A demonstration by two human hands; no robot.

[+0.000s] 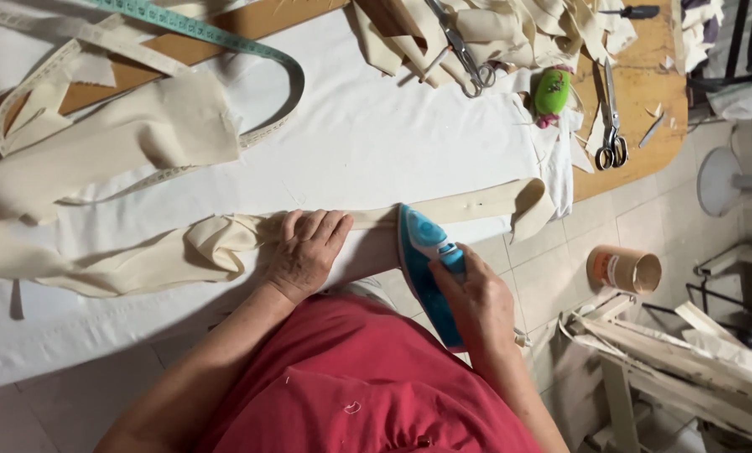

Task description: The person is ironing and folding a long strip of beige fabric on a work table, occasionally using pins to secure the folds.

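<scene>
Cream fabric strip is getting ironed here, laid along the near edge of a white-covered table. The person's right hand is wrapping around the handle of a teal and white iron, fingers closed on it, and the iron's nose is sitting on the strip roughly at its middle. The left hand is lying flat and open, palm down, pinning the strip just beside the iron on its left.

Progress-wise, I'd say it's about halfway. The part to the right of the iron is looking flat and crisp out to where its end is curling over the table edge. Everything left of the flat hand is bunching up in loose, rumpled folds, so that stretch seems to be what's waiting for the heat. That's a guess from how it lies, though.

Other stuff around: a green and white measuring tape is looping across the far side, a big piece of cream cloth is lying inside that loop, and a heap of cut strips is piling up at the back with scissors on it. A second pair of scissors is resting on the bare wood, near a green pincushion. A cardboard tube is lying on the tiled floor.
</scene>
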